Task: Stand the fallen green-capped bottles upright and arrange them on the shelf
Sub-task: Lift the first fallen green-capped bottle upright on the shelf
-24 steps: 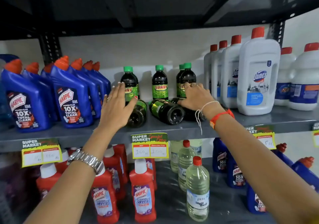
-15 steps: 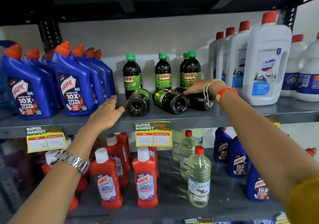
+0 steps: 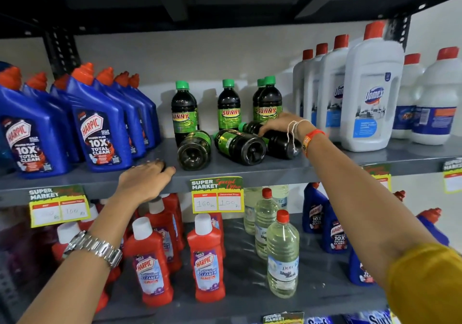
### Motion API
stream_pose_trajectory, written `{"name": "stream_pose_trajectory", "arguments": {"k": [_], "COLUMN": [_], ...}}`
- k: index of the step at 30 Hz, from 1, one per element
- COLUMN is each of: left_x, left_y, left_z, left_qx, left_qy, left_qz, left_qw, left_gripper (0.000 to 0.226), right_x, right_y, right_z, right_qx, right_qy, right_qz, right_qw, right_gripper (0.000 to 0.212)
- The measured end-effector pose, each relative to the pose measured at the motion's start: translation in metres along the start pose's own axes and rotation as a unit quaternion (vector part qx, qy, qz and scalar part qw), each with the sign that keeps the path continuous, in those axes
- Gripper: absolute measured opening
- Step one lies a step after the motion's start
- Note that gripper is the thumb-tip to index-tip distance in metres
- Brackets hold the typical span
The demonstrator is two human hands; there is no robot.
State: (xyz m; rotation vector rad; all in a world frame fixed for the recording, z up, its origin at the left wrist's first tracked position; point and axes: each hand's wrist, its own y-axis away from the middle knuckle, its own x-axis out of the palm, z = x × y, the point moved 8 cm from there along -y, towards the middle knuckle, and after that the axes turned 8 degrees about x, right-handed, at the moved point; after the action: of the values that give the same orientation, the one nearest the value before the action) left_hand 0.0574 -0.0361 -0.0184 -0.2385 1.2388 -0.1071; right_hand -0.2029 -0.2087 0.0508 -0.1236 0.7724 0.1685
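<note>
Three dark green-capped Sunny bottles lie on their sides on the grey middle shelf (image 3: 250,171): a left one (image 3: 193,150), a middle one (image 3: 241,146) and a right one (image 3: 280,140). Behind them stand upright Sunny bottles at left (image 3: 183,113), centre (image 3: 228,108) and right (image 3: 268,103). My right hand (image 3: 280,123) is closed over the neck end of the right fallen bottle. My left hand (image 3: 147,177) rests flat on the shelf's front edge, left of the fallen bottles, holding nothing.
Blue Harpic bottles (image 3: 100,128) crowd the shelf on the left, tall white Domex bottles (image 3: 370,93) on the right. Below stand red Harpic cleaners (image 3: 206,261), clear liquid bottles (image 3: 282,256) and more blue bottles (image 3: 335,233). Price tags (image 3: 217,193) hang from the shelf edge.
My left hand has dropped away from the left bottles to the shelf's front edge. My right hand has settled lower onto the right fallen bottle. The view has shifted downward.
</note>
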Motion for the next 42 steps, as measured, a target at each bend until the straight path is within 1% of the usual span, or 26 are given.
{"name": "stream_pose_trajectory", "arguments": {"k": [1,3,6,8,10,14,18,22,24,27,29,31,32,34,36,38,39,40,42], "left_x": [-0.002,-0.002,-0.001,-0.001,-0.001,-0.002,-0.002,-0.004,-0.007,-0.007,-0.006,-0.004,-0.004,-0.007,-0.008,-0.007,-0.006,-0.006,-0.007], "left_y": [0.001,0.003,0.002,0.002,0.004,0.003,0.003,0.004,0.005,0.006,0.005,0.005,0.004,0.005,0.005,0.004,0.004,0.004,0.005], "left_z": [0.0,0.0,-0.002,0.0,0.002,-0.002,-0.003,-0.004,-0.005,-0.006,-0.004,-0.002,0.0,0.004,0.005,0.004,0.003,0.003,0.005], "left_qx": [-0.004,-0.013,-0.012,-0.03,-0.046,-0.039,-0.043,-0.047,-0.048,-0.049,-0.052,-0.06,-0.069,-0.093,-0.1,-0.087,-0.083,-0.081,-0.093], "left_qy": [-0.007,-0.017,-0.041,-0.025,-0.019,-0.04,-0.031,-0.033,-0.034,-0.032,-0.024,-0.002,0.021,0.079,0.105,0.089,0.083,0.083,0.099], "left_qz": [-0.001,0.002,-0.005,-0.009,-0.009,-0.021,-0.024,-0.03,-0.033,-0.035,-0.03,-0.033,-0.044,-0.079,-0.1,-0.096,-0.093,-0.094,-0.107], "left_qw": [1.0,1.0,0.999,0.999,0.999,0.998,0.998,0.998,0.998,0.998,0.998,0.998,0.996,0.989,0.984,0.988,0.989,0.989,0.985], "left_gripper": [0.047,0.047,0.045,0.045,0.045,0.045,0.044,0.044,0.044,0.043,0.043,0.044,0.044,0.047,0.048,0.048,0.047,0.047,0.047], "right_x": [-0.004,-0.018,-0.041,-0.049,-0.049,-0.039,-0.026,-0.025,-0.024,-0.025,-0.027,-0.03,-0.03,-0.029,-0.025,-0.021,-0.018,-0.016,-0.016], "right_y": [-0.001,0.0,0.007,0.013,0.018,0.029,0.033,0.03,0.031,0.039,0.041,0.036,0.03,0.02,0.015,0.013,0.013,0.013,0.016], "right_z": [0.0,-0.005,-0.012,-0.014,-0.018,-0.037,-0.042,-0.038,-0.036,-0.032,-0.03,-0.032,-0.034,-0.039,-0.043,-0.044,-0.043,-0.042,-0.039], "right_qx": [-0.005,0.001,-0.01,-0.033,-0.047,-0.072,-0.11,-0.117,-0.11,-0.094,-0.096,-0.092,-0.085,-0.071,-0.072,-0.071,-0.072,-0.073,-0.071], "right_qy": [-0.024,-0.075,-0.145,-0.189,-0.219,-0.268,-0.289,-0.279,-0.238,-0.14,-0.11,-0.12,-0.141,-0.217,-0.3,-0.334,-0.335,-0.318,-0.226], "right_qz": [-0.021,-0.099,-0.215,-0.256,-0.275,-0.288,-0.251,-0.217,-0.247,-0.331,-0.354,-0.335,-0.304,-0.204,-0.112,-0.065,-0.057,-0.066,-0.14], "right_qw": [0.999,0.992,0.966,0.947,0.935,0.917,0.917,0.928,0.933,0.929,0.924,0.93,0.938,0.952,0.944,0.938,0.938,0.943,0.961], "right_gripper": [0.074,0.075,0.071,0.075,0.083,0.079,0.077,0.079,0.087,0.104,0.105,0.099,0.093,0.079,0.068,0.066,0.066,0.068,0.084]}}
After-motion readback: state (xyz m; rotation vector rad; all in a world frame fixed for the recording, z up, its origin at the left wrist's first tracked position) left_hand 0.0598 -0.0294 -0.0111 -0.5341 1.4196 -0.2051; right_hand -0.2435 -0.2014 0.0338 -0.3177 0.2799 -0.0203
